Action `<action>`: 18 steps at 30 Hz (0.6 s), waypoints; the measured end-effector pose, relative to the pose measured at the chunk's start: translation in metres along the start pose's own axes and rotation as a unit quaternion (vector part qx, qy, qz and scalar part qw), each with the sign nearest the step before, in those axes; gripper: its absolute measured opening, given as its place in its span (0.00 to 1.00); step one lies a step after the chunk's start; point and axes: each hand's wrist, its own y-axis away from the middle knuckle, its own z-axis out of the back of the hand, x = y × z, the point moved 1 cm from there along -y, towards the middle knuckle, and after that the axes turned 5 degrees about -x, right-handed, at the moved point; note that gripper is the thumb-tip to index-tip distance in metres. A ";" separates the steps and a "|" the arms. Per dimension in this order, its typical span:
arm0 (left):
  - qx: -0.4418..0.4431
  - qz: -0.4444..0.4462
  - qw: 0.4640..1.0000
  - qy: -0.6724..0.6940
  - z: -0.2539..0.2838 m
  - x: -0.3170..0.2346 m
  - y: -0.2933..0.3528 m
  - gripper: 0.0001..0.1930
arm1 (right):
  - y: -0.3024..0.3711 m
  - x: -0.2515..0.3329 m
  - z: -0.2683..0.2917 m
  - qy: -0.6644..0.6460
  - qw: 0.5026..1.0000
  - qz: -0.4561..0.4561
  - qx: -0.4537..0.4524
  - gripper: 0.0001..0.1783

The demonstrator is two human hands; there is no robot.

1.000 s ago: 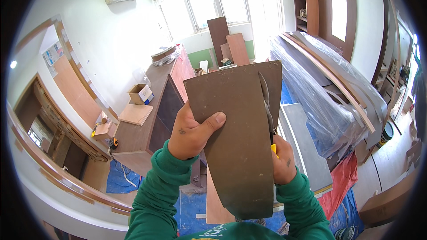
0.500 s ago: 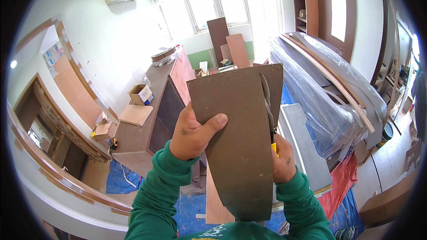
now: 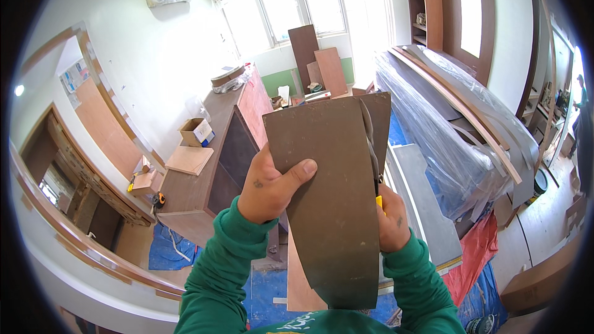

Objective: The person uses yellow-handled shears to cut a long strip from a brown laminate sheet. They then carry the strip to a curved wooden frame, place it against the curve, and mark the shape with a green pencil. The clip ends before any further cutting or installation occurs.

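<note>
A brown, thin laminate sheet [image 3: 328, 210] is held up in front of me, its lower part curving toward my chest. My left hand [image 3: 270, 184] grips its left side, thumb pressed on the face and the fingers hidden behind. At the right edge my right hand [image 3: 395, 219] is closed around a yellow-handled cutting tool [image 3: 380, 203]; most of the tool is covered by the sheet and hand. Above it a split with a wavy edge runs up the sheet, parting a right-hand strip [image 3: 380, 120] from the main piece.
Left stands a wooden cabinet [image 3: 204, 167] bearing an opened carton [image 3: 196, 131] and a board [image 3: 189, 159]. To the right, long wood strips [image 3: 458, 108] lie on a plastic-wrapped stack [image 3: 427, 142]. A grey panel [image 3: 427, 204] and blue sheeting [image 3: 266, 291] lie below. Someone stands at far right.
The sheet has shifted very slightly, its top dipping a little. My right hand and the yellow-handled tool have moved slightly left and up. A person has come into view at the far right.
</note>
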 end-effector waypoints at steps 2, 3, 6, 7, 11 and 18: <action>-0.001 0.004 1.000 0.000 0.001 0.001 -0.001 0.24 | -0.003 -0.003 0.000 0.020 1.000 -0.008 0.002 0.14; -0.002 0.008 1.000 0.003 0.001 0.002 -0.002 0.24 | -0.005 -0.005 0.000 0.030 0.999 -0.012 0.004 0.14; -0.005 0.015 1.000 0.011 0.001 0.005 -0.004 0.24 | -0.008 -0.009 -0.001 0.043 0.999 0.004 -0.010 0.13; -0.006 0.020 1.000 0.007 0.002 0.005 -0.004 0.24 | -0.008 -0.011 -0.002 0.040 0.999 0.013 -0.015 0.13; -0.011 0.028 0.999 0.011 0.001 0.008 -0.006 0.24 | -0.010 -0.014 -0.005 0.021 0.999 0.024 -0.026 0.13; -0.010 0.041 0.999 0.009 0.001 0.021 -0.015 0.23 | -0.017 -0.026 0.000 0.020 1.000 -0.013 0.000 0.17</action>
